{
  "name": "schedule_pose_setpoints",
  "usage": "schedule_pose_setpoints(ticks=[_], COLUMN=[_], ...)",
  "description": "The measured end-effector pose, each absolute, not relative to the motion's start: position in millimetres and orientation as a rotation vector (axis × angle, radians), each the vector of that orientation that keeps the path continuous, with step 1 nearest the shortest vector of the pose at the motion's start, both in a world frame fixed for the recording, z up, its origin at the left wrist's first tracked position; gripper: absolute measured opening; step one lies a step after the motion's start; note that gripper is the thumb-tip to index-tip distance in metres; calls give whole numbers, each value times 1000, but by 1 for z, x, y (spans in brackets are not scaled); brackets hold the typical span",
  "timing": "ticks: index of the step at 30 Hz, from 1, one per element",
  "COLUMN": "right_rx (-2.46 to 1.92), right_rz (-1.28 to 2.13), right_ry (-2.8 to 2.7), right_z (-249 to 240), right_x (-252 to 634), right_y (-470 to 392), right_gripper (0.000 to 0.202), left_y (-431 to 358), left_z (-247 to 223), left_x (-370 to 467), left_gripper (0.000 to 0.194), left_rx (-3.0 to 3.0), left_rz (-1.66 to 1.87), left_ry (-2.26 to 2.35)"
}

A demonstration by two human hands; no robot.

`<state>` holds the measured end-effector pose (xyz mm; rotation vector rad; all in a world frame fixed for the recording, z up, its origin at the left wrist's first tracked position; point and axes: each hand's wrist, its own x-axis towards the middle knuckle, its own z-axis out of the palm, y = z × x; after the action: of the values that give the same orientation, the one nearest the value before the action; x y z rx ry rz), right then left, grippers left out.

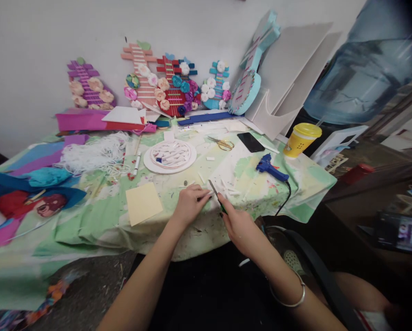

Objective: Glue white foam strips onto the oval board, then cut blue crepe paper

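My right hand (239, 225) grips a craft knife (213, 187) with a dark blade and a dark handle, its blade pointing up and left over the table. Beside the blade, my left hand (191, 202) is closed at the table edge, its fingertips pressed on a small white piece that they mostly hide. White offcut strips (229, 187) lie just beyond both hands. A round white plate (147, 161) with several rolled white pieces on it sits farther back. Left of my left hand lies a square yellow paper (143, 203).
A blue glue gun (273, 169) with its cord lies at the right, near a phone (250, 142), scissors (222, 143) and a yellow cup (300, 139). White string (95, 154) and coloured felt (47, 161) cover the left. Several decorated guitar shapes (173, 87) lean on the wall.
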<state>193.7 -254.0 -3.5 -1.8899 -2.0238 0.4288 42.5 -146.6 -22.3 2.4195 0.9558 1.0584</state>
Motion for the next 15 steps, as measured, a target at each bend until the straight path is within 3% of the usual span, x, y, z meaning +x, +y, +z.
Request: schedule_pose_setpoints(ticks=[15], right_rx=[-2032], right_rz=[450], right_ry=[-2109], right_z=[-1], right_x=[193], right_y=[-264], right_gripper=[57], left_y=[-148], left_z=[-23], left_x=[45], left_gripper=[15], left_rx=[2388], left_rz=[1079], left_ry=[992])
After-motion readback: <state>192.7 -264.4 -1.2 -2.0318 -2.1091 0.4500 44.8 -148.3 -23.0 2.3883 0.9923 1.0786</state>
